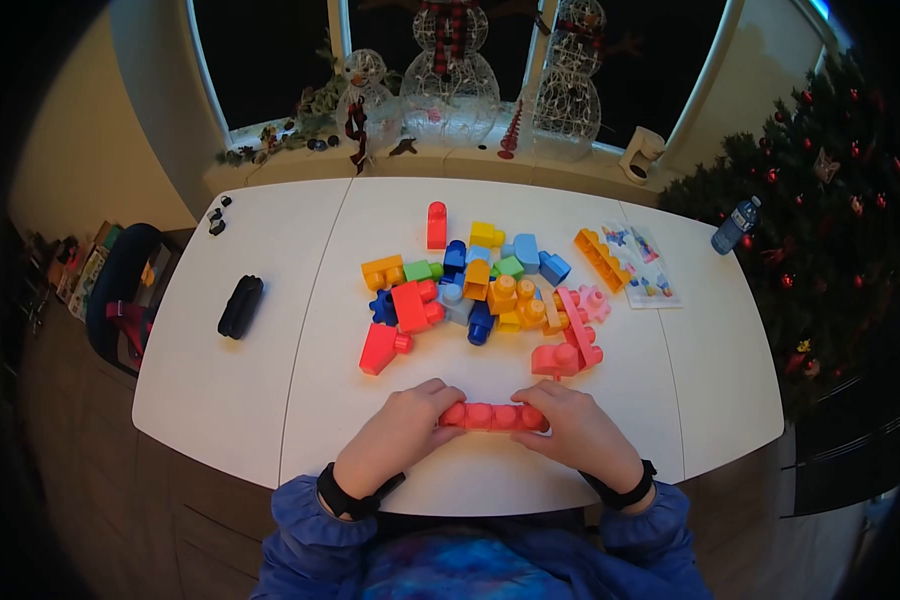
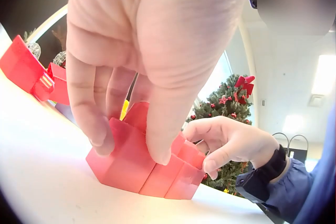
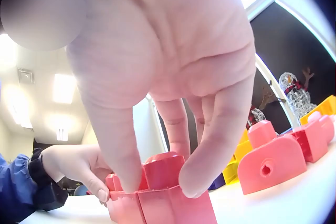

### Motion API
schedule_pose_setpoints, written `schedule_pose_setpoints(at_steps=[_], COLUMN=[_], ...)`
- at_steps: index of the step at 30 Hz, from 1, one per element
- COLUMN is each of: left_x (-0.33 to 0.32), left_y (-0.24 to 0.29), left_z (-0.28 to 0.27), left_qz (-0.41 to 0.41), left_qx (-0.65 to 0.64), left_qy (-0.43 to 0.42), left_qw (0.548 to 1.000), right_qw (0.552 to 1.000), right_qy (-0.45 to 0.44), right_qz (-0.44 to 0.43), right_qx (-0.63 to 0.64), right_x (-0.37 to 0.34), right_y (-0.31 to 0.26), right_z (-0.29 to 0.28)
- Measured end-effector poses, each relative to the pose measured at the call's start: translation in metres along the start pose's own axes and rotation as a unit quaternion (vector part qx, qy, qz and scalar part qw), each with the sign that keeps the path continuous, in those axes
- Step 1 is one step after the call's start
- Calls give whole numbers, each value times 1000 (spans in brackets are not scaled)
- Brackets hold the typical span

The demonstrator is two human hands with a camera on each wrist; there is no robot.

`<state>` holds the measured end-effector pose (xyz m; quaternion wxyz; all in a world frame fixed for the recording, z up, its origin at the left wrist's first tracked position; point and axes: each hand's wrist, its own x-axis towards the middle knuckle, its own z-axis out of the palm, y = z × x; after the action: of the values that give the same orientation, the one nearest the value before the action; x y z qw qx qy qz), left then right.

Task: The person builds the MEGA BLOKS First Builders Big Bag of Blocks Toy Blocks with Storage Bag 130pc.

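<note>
A row of red studded blocks lies near the table's front edge, with a hand at each end. The left hand pinches its left end between thumb and fingers. At the right end, the right hand grips it the same way. In the left wrist view the joined red blocks stand on the table under the left hand, seams showing between them. The right wrist view shows the right hand's thumb and fingers around a red block. Just beyond lies a pink-red block.
A pile of coloured blocks, including a red one, covers the table's middle. An orange beam lies by a printed sheet. A black case is at left, a bottle at the far right edge.
</note>
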<state>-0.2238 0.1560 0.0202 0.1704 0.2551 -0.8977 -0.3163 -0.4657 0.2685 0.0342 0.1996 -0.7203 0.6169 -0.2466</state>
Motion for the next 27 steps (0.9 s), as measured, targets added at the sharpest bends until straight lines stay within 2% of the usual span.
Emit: schedule_pose_setpoints(at_steps=[9,15,17,20,21,24,27], left_x=[11,12,7,0,0,4,13], left_y=[0,0,7,4,-1,-29,-45], left_z=[5,4,-5,-28,-37,-43,-44], left_qz=[-4,-6,-20,-70,-108,-144,-228], left_qx=[22,32,45,120,117,207,175], left_qy=[1,9,20,137,153,212,135], left_qw=[1000,999,999,981,975,944,948], right_qw=[999,998,998,996,996,994,993], right_qy=[4,-11,21,60,71,88,112], right_qz=[-13,16,1,15,25,44,18], right_qx=[-37,-62,-65,-58,-54,-37,-29], right_x=[9,10,6,-2,-5,-10,-12], right_y=[9,8,3,-1,-2,-7,-9], right_z=[3,1,-3,-11,-14,-22,-20])
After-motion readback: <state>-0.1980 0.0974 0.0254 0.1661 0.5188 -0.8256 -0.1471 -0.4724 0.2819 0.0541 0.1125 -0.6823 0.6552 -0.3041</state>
